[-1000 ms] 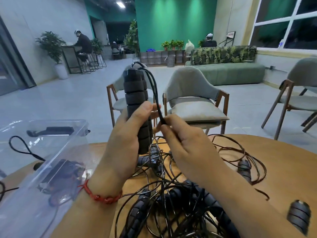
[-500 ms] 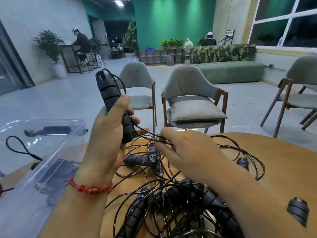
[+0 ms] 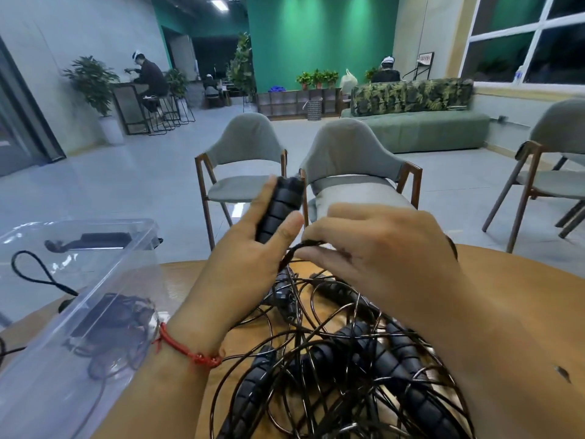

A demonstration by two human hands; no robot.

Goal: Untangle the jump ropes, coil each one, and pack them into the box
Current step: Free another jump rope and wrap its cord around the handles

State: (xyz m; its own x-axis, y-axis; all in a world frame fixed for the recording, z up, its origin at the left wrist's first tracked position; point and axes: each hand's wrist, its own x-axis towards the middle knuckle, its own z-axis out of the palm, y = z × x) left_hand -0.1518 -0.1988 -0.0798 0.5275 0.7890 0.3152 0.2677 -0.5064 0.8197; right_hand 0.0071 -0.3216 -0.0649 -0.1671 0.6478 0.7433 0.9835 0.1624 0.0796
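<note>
Black ribbed foam handle was up off the pile, tilted with its top to the right, above the far edge of the round wooden worktop. The left hand was wrapped round its lower half, thumb along the near side. A thin black cord arched in a tight bend just right of that thumb. The right hand had its fingers curled and pinched the bend.

Compared with a second earlier, the handle had come down from a high upright hold, swung left, then leaned right. The two hands sat closer together and lower. The cord no longer looped off the handle's top but bent low between the hands.

Judgement: one rope was being worked free, perhaps gathered for a first coil. No finished coil showed.

Tangle of black jump ropes lay on the near worktop under both forearms, with several handles buried in it.

Clear plastic box stood at near left with a dark bundle inside, likely rope already packed. Red string bracelet sat on the left wrist. A grey padded chair stood beyond.
</note>
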